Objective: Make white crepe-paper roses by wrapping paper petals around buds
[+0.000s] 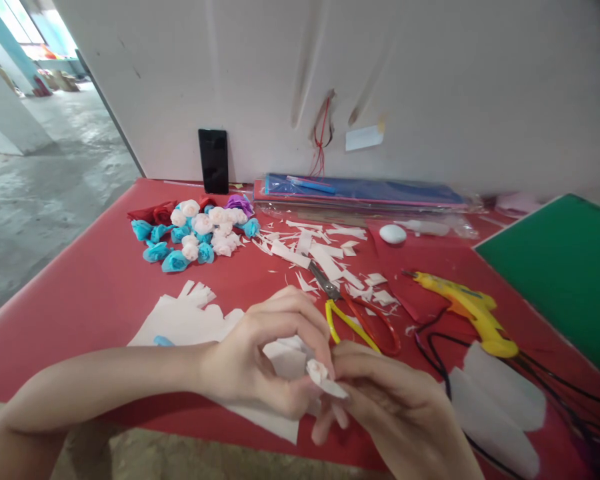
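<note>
A small white paper rose point(317, 371) is pinched between both hands near the table's front edge. My left hand point(275, 350) curls round it, with thumb and fingertips closed on its left side. From the right, my right hand point(387, 393) grips the strip at the flower's lower edge between thumb and fingers. Beneath my left hand and forearm lies white paper point(180, 320) with a cut, fringed edge. Just beyond the hands rest scissors point(350, 307) with one yellow and one red handle, their blades among white paper scraps point(325, 257).
Blue, white, red and purple paper flowers point(193, 230) cluster at the back left. A black phone point(214, 161) leans on the wall. A yellow glue gun point(465, 310) with dark cords, white paper petals point(500, 393) and a green board point(560, 273) lie on the right.
</note>
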A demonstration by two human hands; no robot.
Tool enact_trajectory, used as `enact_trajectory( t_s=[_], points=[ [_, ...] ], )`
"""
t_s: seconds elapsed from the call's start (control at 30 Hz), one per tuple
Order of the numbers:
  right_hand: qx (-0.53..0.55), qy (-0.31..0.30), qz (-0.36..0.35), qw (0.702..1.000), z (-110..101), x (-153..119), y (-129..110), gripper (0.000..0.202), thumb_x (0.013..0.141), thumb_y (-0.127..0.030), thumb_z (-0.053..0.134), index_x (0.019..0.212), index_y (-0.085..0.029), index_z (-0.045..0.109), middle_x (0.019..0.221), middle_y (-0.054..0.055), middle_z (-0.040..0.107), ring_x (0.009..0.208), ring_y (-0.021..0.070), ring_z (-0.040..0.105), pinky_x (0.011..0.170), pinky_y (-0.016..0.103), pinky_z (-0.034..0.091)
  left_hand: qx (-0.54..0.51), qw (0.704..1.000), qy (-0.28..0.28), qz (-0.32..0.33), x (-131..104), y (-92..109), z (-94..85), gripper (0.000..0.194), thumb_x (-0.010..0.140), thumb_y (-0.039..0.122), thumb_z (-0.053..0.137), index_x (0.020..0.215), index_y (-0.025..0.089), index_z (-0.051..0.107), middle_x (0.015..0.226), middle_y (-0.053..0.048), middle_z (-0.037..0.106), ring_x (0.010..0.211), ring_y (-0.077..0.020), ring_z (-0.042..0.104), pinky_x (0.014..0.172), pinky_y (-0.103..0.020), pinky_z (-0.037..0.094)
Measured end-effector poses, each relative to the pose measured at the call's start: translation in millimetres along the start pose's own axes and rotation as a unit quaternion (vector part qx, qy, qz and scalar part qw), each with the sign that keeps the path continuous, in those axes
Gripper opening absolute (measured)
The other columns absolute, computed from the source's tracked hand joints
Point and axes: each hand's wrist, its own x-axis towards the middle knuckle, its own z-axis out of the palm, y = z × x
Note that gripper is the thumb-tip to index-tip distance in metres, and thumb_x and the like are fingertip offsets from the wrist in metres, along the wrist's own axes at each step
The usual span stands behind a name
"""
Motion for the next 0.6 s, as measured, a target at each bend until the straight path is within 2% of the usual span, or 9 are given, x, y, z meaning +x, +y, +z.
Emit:
enact_trajectory(
  t_s=[0.1, 0.23, 0.37, 0.6],
  points=[
    [0.083, -0.006, 0.07, 0.994, 3.6, -0.8, -0.1, 0.004, 0.064, -0.025, 0.073, 0.064, -0.023, 0.07, 0.05, -0.005, 0.052, 0.041, 0.0086, 0.057, 0.042, 0.018, 0.052, 0.003, 1.0, -0.004, 0.007, 0.9, -0.1, 0.3, 0.007, 0.068, 0.016, 0.056, 0.066, 0.017, 0.05, 0.065, -0.001, 0.052, 0.063, -0.0116, 0.049, 0.068, -0.028, 0.045],
    [0.161, -0.064, 0.127, 0.977, 4.7, 0.7, 0.7, 0.004, 0.065, -0.023, 0.072, 0.063, -0.021, 0.07, 0.05, -0.006, 0.05, 0.041, 0.0075, 0.057, 0.04, 0.016, 0.05, 0.005, 1.0, -0.018, 0.007, 1.8, 0.6, 0.1, 0.008, 0.068, 0.017, 0.055, 0.066, 0.017, 0.048, 0.065, -0.001, 0.052, 0.063, -0.0117, 0.05, 0.067, -0.028, 0.046],
    [0.176, -0.08, 0.128, 0.973, 4.1, 2.8, -0.3, 0.003, 0.066, -0.022, 0.071, 0.065, -0.02, 0.07, 0.053, -0.005, 0.052, 0.041, 0.007, 0.056, 0.04, 0.016, 0.051, 0.032, 0.999, -0.02, 0.026, 3.1, 2.8, -1.5, 0.007, 0.066, 0.013, 0.052, 0.066, 0.018, 0.047, 0.065, -0.002, 0.053, 0.061, -0.0117, 0.05, 0.066, -0.028, 0.046],
    [0.184, -0.112, 0.11, 0.97, -0.2, 4.8, 8.8, 0.005, 0.072, -0.017, 0.067, 0.069, -0.02, 0.07, 0.052, -0.005, 0.052, 0.043, 0.0076, 0.059, 0.039, 0.013, 0.05, 0.084, 0.99, -0.059, 0.093, 8.4, 3.3, -7.0, 0.013, 0.058, 0.009, 0.049, 0.068, 0.017, 0.046, 0.064, -0.001, 0.054, 0.062, -0.0117, 0.052, 0.078, -0.035, 0.044]
  ],
)
